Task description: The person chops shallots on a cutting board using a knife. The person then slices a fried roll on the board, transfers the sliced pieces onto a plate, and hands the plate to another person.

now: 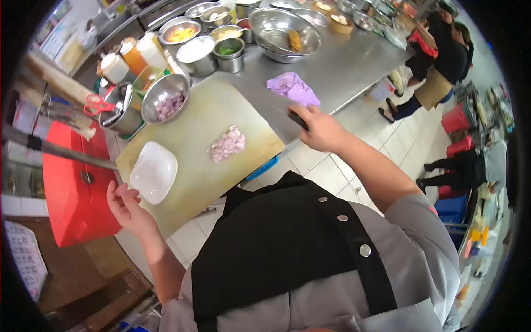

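Observation:
My right hand (321,128) is wrapped round the black handle of a large knife (257,99), whose broad blade lies over the far right edge of the cutting board (202,110). A small heap of chopped pinkish pieces (228,144) sits on the board. To its left stands a white square bowl (154,172). My left hand (128,207) is beside this bowl's near left side, fingers apart and slightly curled, holding nothing. At the board's far left edge, a metal bowl (166,98) contains purplish pieces.
Behind the board are sauce bottles (133,60), metal pots (197,57) and a large metal bowl (285,34). A purple cloth (293,88) lies on the steel counter (343,61). Red scissors (98,104) stand in a container. A red bin (77,188) is at left; several people (442,55) are at right.

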A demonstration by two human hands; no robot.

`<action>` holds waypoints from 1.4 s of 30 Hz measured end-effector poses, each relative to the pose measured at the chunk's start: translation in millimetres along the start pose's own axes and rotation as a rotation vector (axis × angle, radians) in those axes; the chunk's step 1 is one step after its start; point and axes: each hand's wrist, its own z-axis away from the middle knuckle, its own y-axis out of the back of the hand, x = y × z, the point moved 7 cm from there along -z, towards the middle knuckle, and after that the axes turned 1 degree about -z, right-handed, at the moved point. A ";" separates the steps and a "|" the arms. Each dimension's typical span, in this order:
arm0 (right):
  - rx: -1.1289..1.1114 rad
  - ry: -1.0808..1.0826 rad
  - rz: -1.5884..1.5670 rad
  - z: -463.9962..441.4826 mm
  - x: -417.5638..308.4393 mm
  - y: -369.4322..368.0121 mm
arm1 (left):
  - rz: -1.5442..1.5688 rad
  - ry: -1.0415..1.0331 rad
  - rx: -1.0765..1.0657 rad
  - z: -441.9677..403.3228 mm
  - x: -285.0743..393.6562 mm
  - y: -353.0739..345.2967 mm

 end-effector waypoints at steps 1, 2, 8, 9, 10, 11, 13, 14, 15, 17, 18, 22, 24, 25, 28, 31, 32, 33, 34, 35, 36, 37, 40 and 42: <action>0.003 -0.116 0.029 25.0 23.6 -3.1 | 0.023 -0.032 -0.059 -0.8 5.7 -20.2; 0.001 -0.227 0.058 51.7 47.9 -9.7 | 0.045 -0.062 -0.112 -0.9 10.3 -42.1; 0.099 -0.267 -0.218 199.7 113.6 -15.6 | 0.117 -0.196 -0.383 5.0 60.3 -174.7; 0.238 -0.126 -0.311 206.5 112.9 -7.6 | 0.082 -0.210 -0.451 4.2 65.4 -200.9; 0.108 -0.284 -0.603 204.1 122.4 -13.0 | 0.045 -0.222 -0.516 4.6 73.5 -228.5; -0.037 -0.433 -0.896 201.7 124.7 -13.1 | 0.069 -0.242 -0.583 9.2 87.6 -261.3; -0.246 -0.473 -1.362 180.7 131.2 -27.1 | 0.026 -0.293 -0.721 13.2 110.8 -336.7; -0.291 -0.506 -1.437 172.8 143.6 -33.8 | -0.044 -0.321 -0.787 13.9 116.5 -375.5; -0.342 -0.538 -1.509 166.8 154.1 -40.1 | -0.089 -0.320 -0.831 15.0 118.2 -414.3; -0.393 -0.488 -1.302 180.5 187.4 -57.4 | -0.301 -0.300 -0.899 11.7 105.5 -489.7; -0.404 -0.495 -1.266 194.1 197.6 -53.6 | -0.451 -0.320 -0.904 16.4 113.3 -515.7; -0.387 -0.626 -1.240 245.1 231.6 -56.6 | -0.826 -0.416 -0.946 21.3 93.0 -614.0; -0.320 -0.588 -1.290 253.9 242.2 -70.5 | -0.947 -0.375 -0.939 33.5 97.3 -642.3; -0.258 -0.534 -1.332 253.0 249.3 -80.5 | -0.978 -0.363 -0.928 40.2 98.1 -652.1; -0.255 -0.500 -1.367 240.1 248.3 -68.0 | -1.028 -0.344 -0.964 48.5 80.5 -680.3; -0.238 -0.486 -1.356 235.1 247.2 -51.2 | -1.044 -0.349 -0.987 46.2 62.2 -689.1; -0.240 -0.494 -1.352 236.3 246.3 -46.5 | -1.009 -0.337 -0.992 42.1 58.6 -689.5; -0.240 -0.502 -1.348 234.9 245.6 -40.4 | -0.987 -0.337 -0.992 33.8 58.0 -691.6; -0.238 -0.500 -1.338 229.4 237.9 -21.7 | -0.968 -0.336 -0.993 24.0 58.8 -690.1; -0.223 -0.517 -1.343 227.0 238.3 -18.5 | -0.954 -0.327 -0.993 13.6 60.5 -682.6; -0.226 -0.534 -1.349 227.0 237.3 -19.6 | -0.719 -0.192 -1.052 2.0 57.8 -670.1; -0.250 -0.551 -1.351 227.1 233.6 -22.9 | -0.578 -0.017 -1.032 -3.6 62.5 -645.5; -0.086 -0.541 -1.361 215.6 222.9 -30.5 | -0.291 0.213 -1.148 13.5 117.1 -526.9; 0.024 -0.501 -1.394 205.4 205.7 -34.3 | -0.009 0.280 -1.202 38.6 130.0 -438.0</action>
